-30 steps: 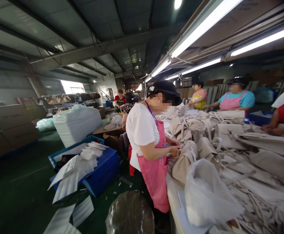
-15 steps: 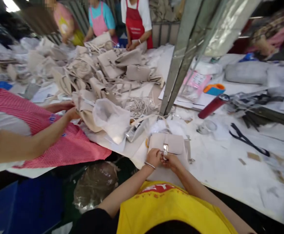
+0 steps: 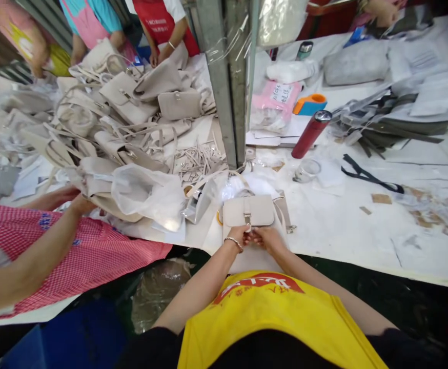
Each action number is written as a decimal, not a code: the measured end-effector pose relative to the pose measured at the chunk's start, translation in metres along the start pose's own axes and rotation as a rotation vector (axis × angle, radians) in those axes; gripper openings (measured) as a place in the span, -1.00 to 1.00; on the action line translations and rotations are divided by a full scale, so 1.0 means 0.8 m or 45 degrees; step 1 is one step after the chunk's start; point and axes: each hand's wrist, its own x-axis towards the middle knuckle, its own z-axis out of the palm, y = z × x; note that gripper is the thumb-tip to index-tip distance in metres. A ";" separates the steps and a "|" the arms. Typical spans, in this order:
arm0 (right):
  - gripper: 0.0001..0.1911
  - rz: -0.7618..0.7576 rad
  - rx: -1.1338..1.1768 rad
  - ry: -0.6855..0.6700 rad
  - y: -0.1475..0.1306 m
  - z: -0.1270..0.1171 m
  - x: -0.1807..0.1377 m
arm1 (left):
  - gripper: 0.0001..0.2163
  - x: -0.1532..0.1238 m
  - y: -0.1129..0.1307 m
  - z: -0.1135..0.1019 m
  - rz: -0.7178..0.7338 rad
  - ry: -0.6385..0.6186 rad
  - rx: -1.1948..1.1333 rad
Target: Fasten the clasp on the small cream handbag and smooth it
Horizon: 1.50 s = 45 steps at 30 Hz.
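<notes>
— Where is the handbag (image 3: 255,209)?
— Flat on the white table (image 3: 339,230), near edge, long side left to right, flap strap pointing toward the person.
— The hands?
— Left hand (image 3: 240,234) and right hand (image 3: 267,237), fingers curled, pinch its lower edge beside the clasp (image 3: 247,219).

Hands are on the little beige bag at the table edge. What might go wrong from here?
1. The beige bag lies near the table edge under the left hand and right hand; a tug might slide it off.
2. The loose strap beside it may snag.
3. The red bottle lies tilted close by; a wide sweep may knock it.
</notes>
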 end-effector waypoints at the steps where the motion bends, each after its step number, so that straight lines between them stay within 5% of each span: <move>1: -0.82 -0.095 -0.075 0.012 0.003 0.001 0.005 | -0.84 -0.002 0.001 0.000 -0.021 -0.032 -0.049; 5: -0.90 -0.433 -0.495 0.161 0.018 0.005 0.023 | -0.82 -0.019 0.015 0.005 -0.077 -0.122 -0.177; 9: -0.84 -0.351 -0.661 0.194 0.027 0.008 0.030 | -0.84 -0.036 0.053 0.014 0.032 -0.237 -0.259; 13: -0.85 -0.350 -0.804 0.015 0.012 0.011 0.007 | -0.81 -0.041 0.075 0.007 0.245 -0.178 0.009; 15: -0.86 -0.555 -0.858 -0.001 -0.004 0.009 -0.012 | -0.77 -0.037 0.065 -0.001 0.417 -0.124 0.278; 18: -0.82 -1.043 -0.849 0.274 -0.034 0.000 -0.031 | -0.73 -0.027 0.037 -0.011 0.723 0.031 0.597; 20: -0.81 -1.188 -0.867 0.364 -0.054 -0.005 -0.029 | -0.74 -0.019 0.021 -0.015 0.852 0.112 0.663; 27: -0.78 -1.012 -1.143 0.167 -0.067 -0.006 0.010 | -0.77 0.001 -0.003 -0.019 0.888 0.128 0.554; 39: -0.78 -1.203 -1.019 0.025 -0.053 -0.013 0.007 | -0.77 -0.002 -0.008 -0.019 0.825 0.120 0.376; 45: -0.87 -0.763 -1.098 0.012 -0.079 -0.008 0.016 | -0.79 -0.002 -0.011 -0.018 0.906 0.175 0.533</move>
